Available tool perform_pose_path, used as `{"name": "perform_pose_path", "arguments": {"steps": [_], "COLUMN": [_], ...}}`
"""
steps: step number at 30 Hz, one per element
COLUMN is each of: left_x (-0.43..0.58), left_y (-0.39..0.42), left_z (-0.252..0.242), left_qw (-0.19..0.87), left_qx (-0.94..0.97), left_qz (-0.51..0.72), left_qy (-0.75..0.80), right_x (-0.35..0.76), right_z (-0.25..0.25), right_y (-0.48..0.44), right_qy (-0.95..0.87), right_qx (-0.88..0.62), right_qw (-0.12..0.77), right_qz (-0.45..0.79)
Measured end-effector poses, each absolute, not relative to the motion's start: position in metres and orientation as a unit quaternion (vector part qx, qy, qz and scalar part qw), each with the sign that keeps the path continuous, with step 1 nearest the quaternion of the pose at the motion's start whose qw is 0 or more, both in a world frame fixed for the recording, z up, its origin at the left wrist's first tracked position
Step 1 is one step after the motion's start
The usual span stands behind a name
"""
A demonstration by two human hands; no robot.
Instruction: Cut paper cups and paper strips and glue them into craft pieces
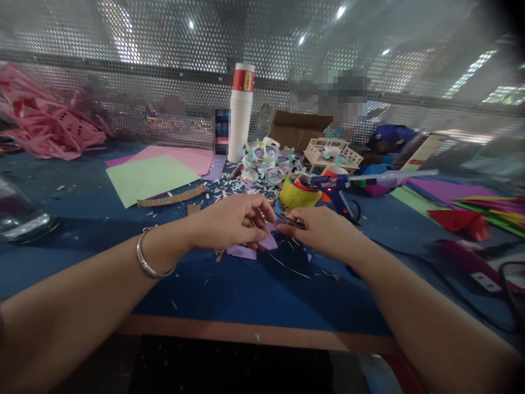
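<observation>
My left hand (227,221), with a silver bangle at the wrist, pinches a small piece of purple paper (268,241) between thumb and fingers. Close to its right, my right hand (330,232) is closed on a small pair of scissors (292,220), mostly covered by the fingers; their tips point toward the paper. Another purple paper scrap (241,251) lies on the table below my left hand. Just behind the right hand are a yellow roll (299,192) and a blue glue gun (334,189) with a lit red light and a clear glue stick.
Stacked paper cups (240,117) stand at the back beside cut paper pieces (268,164). Green paper (151,178) and a corrugated cardboard strip (172,196) lie left. A glass (24,213) stands far left. A power strip (471,268) and cables lie right. Paper bits litter the blue table (287,303).
</observation>
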State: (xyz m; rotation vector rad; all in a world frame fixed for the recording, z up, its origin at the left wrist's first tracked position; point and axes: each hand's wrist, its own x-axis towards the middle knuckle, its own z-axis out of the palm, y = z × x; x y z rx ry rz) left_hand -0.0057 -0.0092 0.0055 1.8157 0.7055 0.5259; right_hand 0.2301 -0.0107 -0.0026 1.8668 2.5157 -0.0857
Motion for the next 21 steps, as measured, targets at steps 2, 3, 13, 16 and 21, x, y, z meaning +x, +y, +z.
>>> {"name": "perform_pose_path", "arguments": {"steps": [2,3,13,16,21], "left_x": [-0.004,-0.004,-0.003,0.003,0.005], "left_y": [-0.012,-0.011,-0.004,-0.005,-0.004], "left_z": [0.006,0.006,-0.009,-0.017,-0.016], "left_qw": [0.472,0.421,0.133,0.096,0.115], "left_qx": [0.799,0.818,0.873,0.871,0.872], "left_qz": [0.205,0.212,0.130,0.120,0.119], "left_qy": [0.309,0.329,0.451,0.466,0.460], "right_x": [0.231,0.231,0.230,0.228,0.225], "right_z": [-0.003,-0.003,-0.002,-0.001,0.001], "right_y": [-0.011,-0.011,-0.015,-0.017,-0.019], "right_qy": [0.806,0.806,0.808,0.800,0.803], "right_qx": [0.591,0.592,0.589,0.599,0.595], "right_qw": [0.012,0.016,0.012,0.026,0.030], "right_qz": [-0.021,-0.019,-0.021,-0.020,-0.008]}}
